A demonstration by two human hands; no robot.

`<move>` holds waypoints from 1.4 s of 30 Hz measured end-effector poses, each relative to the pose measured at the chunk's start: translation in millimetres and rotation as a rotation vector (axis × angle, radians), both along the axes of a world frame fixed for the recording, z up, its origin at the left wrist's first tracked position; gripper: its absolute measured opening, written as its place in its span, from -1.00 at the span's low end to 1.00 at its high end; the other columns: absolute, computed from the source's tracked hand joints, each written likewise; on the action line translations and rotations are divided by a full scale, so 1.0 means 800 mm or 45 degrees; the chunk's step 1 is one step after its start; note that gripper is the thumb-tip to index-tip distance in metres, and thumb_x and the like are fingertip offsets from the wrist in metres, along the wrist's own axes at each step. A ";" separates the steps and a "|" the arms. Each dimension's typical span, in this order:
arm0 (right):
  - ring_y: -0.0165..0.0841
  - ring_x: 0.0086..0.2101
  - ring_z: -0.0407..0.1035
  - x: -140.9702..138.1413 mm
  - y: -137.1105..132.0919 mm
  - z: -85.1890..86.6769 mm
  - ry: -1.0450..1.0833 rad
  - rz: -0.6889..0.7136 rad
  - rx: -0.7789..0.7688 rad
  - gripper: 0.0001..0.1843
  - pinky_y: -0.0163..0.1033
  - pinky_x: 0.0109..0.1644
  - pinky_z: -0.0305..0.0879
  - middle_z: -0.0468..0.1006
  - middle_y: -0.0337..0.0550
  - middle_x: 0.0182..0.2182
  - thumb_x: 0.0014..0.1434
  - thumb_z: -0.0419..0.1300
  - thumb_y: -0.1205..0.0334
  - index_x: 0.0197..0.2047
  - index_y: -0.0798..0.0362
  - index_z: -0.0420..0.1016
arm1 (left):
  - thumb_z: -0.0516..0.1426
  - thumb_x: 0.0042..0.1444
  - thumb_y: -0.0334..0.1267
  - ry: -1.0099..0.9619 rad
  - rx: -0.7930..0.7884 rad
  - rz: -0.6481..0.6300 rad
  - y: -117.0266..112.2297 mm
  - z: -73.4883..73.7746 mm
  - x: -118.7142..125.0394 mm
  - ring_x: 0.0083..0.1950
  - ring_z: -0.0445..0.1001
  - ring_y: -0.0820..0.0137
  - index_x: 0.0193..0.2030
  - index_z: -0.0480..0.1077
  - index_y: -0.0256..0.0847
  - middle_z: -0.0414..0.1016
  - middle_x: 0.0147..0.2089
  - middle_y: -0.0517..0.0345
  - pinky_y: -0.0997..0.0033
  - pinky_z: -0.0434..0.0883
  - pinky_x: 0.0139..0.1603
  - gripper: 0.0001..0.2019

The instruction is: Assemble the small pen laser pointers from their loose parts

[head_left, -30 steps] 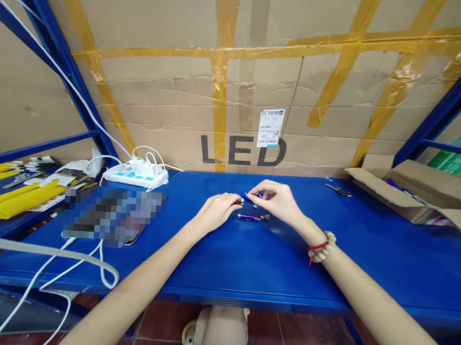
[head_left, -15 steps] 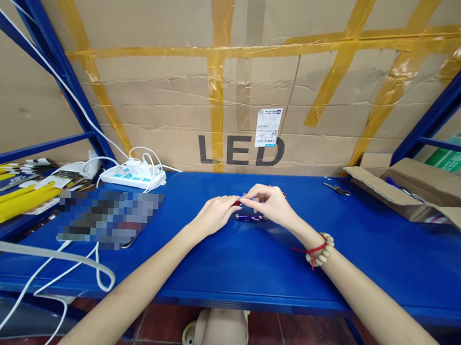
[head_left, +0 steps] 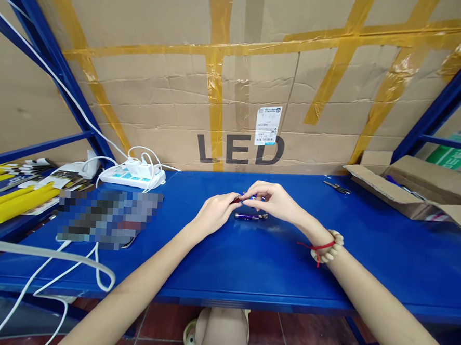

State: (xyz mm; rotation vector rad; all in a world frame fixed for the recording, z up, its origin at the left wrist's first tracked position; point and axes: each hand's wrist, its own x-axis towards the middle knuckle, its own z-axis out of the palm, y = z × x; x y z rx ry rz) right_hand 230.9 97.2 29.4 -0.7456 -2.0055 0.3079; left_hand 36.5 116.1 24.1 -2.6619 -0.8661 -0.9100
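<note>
My left hand (head_left: 213, 214) and my right hand (head_left: 272, 201) meet over the middle of the blue table (head_left: 248, 262). The left fingertips pinch a small red piece (head_left: 236, 199). The right fingers close on a small blue piece (head_left: 252, 197) right beside it; the two pieces touch or nearly touch. A purple pen-like flashlight (head_left: 250, 216) lies flat on the table just below both hands, apart from them. My right wrist wears a bead bracelet with a red string (head_left: 325, 248).
A white power strip (head_left: 132, 175) with plugs and white cables sits at the back left. Yellow packets (head_left: 13, 203) lie on the left shelf. An open cardboard box (head_left: 420, 192) stands at right, with a dark metal tool (head_left: 337, 188) near it. A taped cardboard sheet forms the back wall.
Both hands have drawn closer together and lifted slightly; the right fingers closed in toward the red piece in the left hand. The purple flashlight has not moved.
</note>
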 end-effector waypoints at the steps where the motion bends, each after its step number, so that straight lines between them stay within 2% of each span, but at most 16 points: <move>1: -0.54 -0.55 0.29 0.005 0.001 0.001 -0.040 -0.035 -0.024 -0.67 -0.38 -0.48 0.24 0.47 -0.12 -0.30 0.03 0.20 -0.01 -0.29 0.09 0.53 | -0.06 0.24 -0.24 -0.009 0.000 0.019 0.000 0.001 0.000 -0.14 0.46 0.38 -0.12 0.30 -0.19 0.48 -0.14 0.16 0.43 0.35 -0.15 -0.82; 4: -0.49 -0.52 0.31 0.025 0.006 0.004 -0.286 -0.130 -0.143 -0.63 -0.36 -0.44 0.24 0.49 -0.14 -0.37 -0.08 0.26 -0.05 -0.31 0.08 0.55 | -0.04 0.23 -0.23 -0.023 0.003 0.077 -0.001 0.002 0.001 -0.18 0.45 0.39 -0.16 0.29 -0.18 0.48 -0.20 0.20 0.43 0.34 -0.18 -0.85; 7: -0.46 -0.47 0.33 0.043 0.011 0.003 -0.463 -0.197 -0.221 -0.57 -0.36 -0.40 0.24 0.51 -0.13 -0.32 -0.18 0.32 -0.06 -0.31 0.07 0.57 | -0.02 0.21 -0.17 -0.020 -0.003 0.126 -0.001 0.003 0.001 -0.20 0.45 0.39 -0.17 0.28 -0.17 0.48 -0.22 0.22 0.43 0.33 -0.18 -0.84; 10: -0.44 -0.47 0.34 0.054 0.017 0.000 -0.521 -0.209 -0.317 -0.59 -0.37 -0.41 0.23 0.53 -0.13 -0.33 -0.17 0.31 -0.04 -0.30 0.08 0.57 | -0.01 0.20 -0.11 -0.006 0.005 0.152 0.000 0.003 0.000 -0.20 0.45 0.37 -0.16 0.28 -0.16 0.48 -0.22 0.22 0.41 0.32 -0.17 -0.80; 14: -0.44 -0.54 0.35 0.056 0.024 -0.006 -0.551 -0.188 -0.442 -0.69 -0.37 -0.47 0.22 0.53 -0.15 -0.48 -0.08 0.27 0.03 -0.37 0.11 0.57 | 0.00 0.19 -0.11 0.002 -0.001 0.141 0.001 0.003 -0.001 -0.18 0.45 0.36 -0.15 0.29 -0.16 0.49 -0.21 0.20 0.40 0.32 -0.15 -0.79; 17: -0.44 -0.56 0.35 0.051 0.024 -0.006 -0.459 -0.230 -0.340 -0.74 -0.37 -0.48 0.23 0.52 -0.15 -0.53 -0.06 0.25 0.07 -0.43 0.12 0.56 | -0.03 0.21 -0.15 -0.013 -0.027 0.088 0.001 0.003 -0.001 -0.15 0.44 0.38 -0.12 0.30 -0.16 0.48 -0.16 0.20 0.40 0.32 -0.12 -0.80; 22: -0.45 -0.52 0.36 0.026 0.008 0.005 0.024 -0.162 -0.087 -0.71 -0.36 -0.49 0.26 0.53 -0.12 -0.44 -0.01 0.23 0.06 -0.36 0.13 0.56 | -0.13 0.27 -0.21 -0.029 0.011 -0.061 0.002 -0.001 -0.002 -0.06 0.41 0.40 -0.06 0.31 -0.18 0.45 -0.05 0.16 0.40 0.33 -0.04 -0.74; 28: -0.44 -0.47 0.37 0.006 -0.002 0.006 0.151 -0.031 0.037 -0.77 -0.36 -0.48 0.26 0.52 -0.13 -0.42 -0.03 0.26 0.08 -0.41 0.09 0.56 | -0.13 0.27 -0.23 -0.024 0.031 -0.112 0.003 -0.004 0.000 -0.03 0.41 0.37 -0.05 0.32 -0.23 0.44 -0.05 0.10 0.37 0.34 0.00 -0.72; 32: -0.42 -0.45 0.38 0.005 0.001 0.002 0.174 0.005 0.015 -0.79 -0.34 -0.44 0.28 0.51 -0.13 -0.44 -0.06 0.29 0.10 -0.45 0.09 0.56 | -0.14 0.27 -0.23 -0.008 0.021 -0.125 0.000 -0.004 0.000 -0.01 0.40 0.36 -0.04 0.32 -0.23 0.44 -0.05 0.08 0.37 0.34 0.01 -0.72; 37: -0.43 -0.46 0.37 0.002 0.005 -0.003 0.214 0.062 -0.069 -0.80 -0.33 -0.42 0.31 0.50 -0.14 -0.45 -0.08 0.30 0.12 -0.46 0.10 0.56 | -0.14 0.27 -0.26 -0.017 -0.068 -0.159 -0.003 -0.005 0.000 -0.08 0.42 0.40 -0.03 0.30 -0.21 0.44 -0.08 0.11 0.44 0.35 -0.07 -0.73; 42: -0.47 -0.53 0.33 0.003 0.007 -0.005 0.190 0.075 -0.179 -0.79 -0.36 -0.47 0.27 0.49 -0.16 -0.52 -0.14 0.33 0.14 -0.51 0.13 0.53 | -0.14 0.27 -0.24 0.000 -0.124 -0.209 -0.006 -0.008 -0.001 -0.08 0.42 0.41 -0.05 0.31 -0.19 0.44 -0.08 0.14 0.46 0.34 -0.07 -0.73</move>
